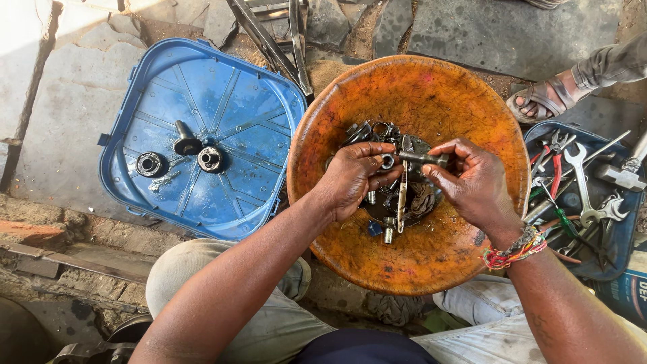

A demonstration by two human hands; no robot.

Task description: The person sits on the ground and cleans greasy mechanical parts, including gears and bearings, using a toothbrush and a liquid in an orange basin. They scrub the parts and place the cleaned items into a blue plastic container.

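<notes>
Over a round orange bowl (431,94) my two hands meet. My left hand (354,176) pinches a small metal ring nut (388,161) at its fingertips. My right hand (472,180) grips a short grey bolt (423,158), its end pointing at the nut. The two parts touch or nearly touch. Below them, in the bowl's dark oily bottom, lie several greasy metal parts (394,202): rings, bolts and a long thin piece. A bead bracelet (515,249) is on my right wrist.
A blue plastic lid (222,168) lies left of the bowl on stone paving, carrying two bearing-like rings (149,164) and a cone-shaped part (186,141). A blue tray (610,263) at right holds spanners and pliers. Another person's sandalled foot (542,101) rests at upper right.
</notes>
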